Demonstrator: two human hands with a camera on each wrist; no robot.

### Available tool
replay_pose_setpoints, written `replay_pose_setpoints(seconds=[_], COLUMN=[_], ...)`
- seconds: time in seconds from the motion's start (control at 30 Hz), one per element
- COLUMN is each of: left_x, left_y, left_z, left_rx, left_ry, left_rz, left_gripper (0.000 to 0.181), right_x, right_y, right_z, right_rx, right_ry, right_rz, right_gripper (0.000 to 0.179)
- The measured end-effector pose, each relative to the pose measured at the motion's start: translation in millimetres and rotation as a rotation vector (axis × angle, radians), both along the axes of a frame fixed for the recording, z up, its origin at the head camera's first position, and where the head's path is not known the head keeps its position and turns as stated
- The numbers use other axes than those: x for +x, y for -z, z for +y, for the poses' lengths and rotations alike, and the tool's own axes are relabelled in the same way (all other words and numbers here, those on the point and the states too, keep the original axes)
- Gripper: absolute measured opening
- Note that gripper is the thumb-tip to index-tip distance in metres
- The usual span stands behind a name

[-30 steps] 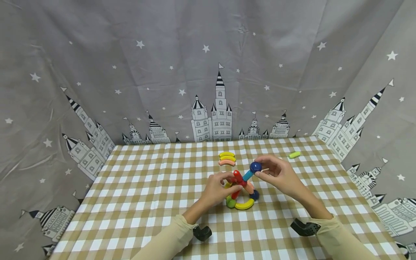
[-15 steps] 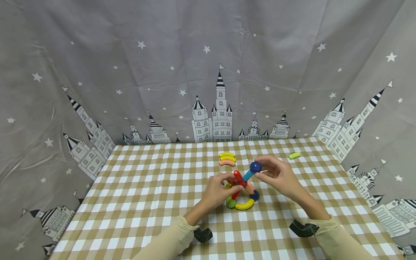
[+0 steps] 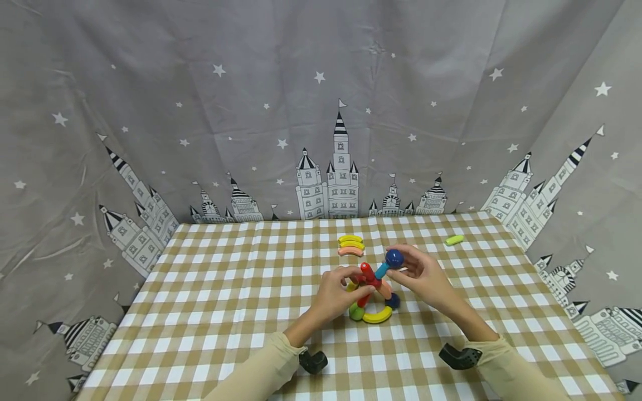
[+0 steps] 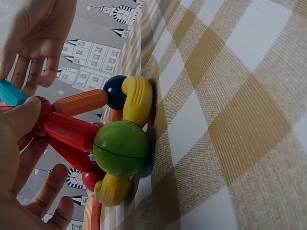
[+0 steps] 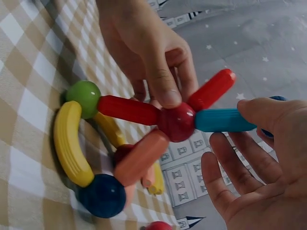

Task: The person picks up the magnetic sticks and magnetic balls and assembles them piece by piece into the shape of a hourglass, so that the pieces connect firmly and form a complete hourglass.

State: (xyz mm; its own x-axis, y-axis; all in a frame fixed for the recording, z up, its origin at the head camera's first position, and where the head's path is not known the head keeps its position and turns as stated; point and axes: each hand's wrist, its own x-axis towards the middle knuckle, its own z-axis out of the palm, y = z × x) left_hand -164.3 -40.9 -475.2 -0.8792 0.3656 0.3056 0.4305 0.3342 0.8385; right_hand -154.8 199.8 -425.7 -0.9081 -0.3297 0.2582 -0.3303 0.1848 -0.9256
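A magnetic ball-and-stick toy stands on the checked cloth. Its base joins a green ball [image 4: 120, 148], curved yellow sticks [image 5: 72, 143] and a lower dark blue ball [image 5: 102, 195]. Red and orange sticks [image 5: 142, 158] slope up from it to a red ball [image 5: 176, 123]. My left hand [image 3: 335, 288] pinches that red ball between thumb and fingers. Out of the same ball rise a short red stick [image 3: 368, 271] and a light blue stick [image 5: 223, 120], the latter topped by a blue ball [image 3: 394, 258]. My right hand [image 3: 427, 278] pinches the light blue stick just below its ball.
Behind the toy lie two yellow curved sticks [image 3: 350, 241] and an orange curved stick [image 3: 350, 252]. A light green stick [image 3: 454, 239] is at the back right. The checked tablecloth [image 3: 241, 289] reaches back to a grey castle-print curtain [image 3: 241, 111].
My right hand has shifted slightly left, its thumb sliding from beside the top blue ball down onto the light blue stick. The left hand and the toy keep their places.
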Motion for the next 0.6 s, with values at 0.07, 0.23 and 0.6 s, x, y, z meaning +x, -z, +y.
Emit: replay_pose_setpoints(seconds=[0.07, 0.23, 0.6], left_x=[-0.1, -0.3, -1.3], left_y=[-0.1, -0.1, 0.9], left_z=[-0.3, -0.5, -1.2], left_rx=[-0.002, -0.016, -0.006], left_ry=[-0.003, -0.008, 0.005], left_rz=[0.002, 0.013, 0.000], left_gripper=[0.026, 0.027, 0.027], right_x=[-0.4, -1.0, 1.2], right_y=[1.5, 3.6, 4.7], right_z=[-2.4, -5.5, -7.8], right_rx=[-0.008, -0.016, -0.002], right_ry=[-0.013, -0.012, 0.014], right_rz=[-0.002, -0.002, -0.033], right_gripper=[0.044, 0.041, 0.040])
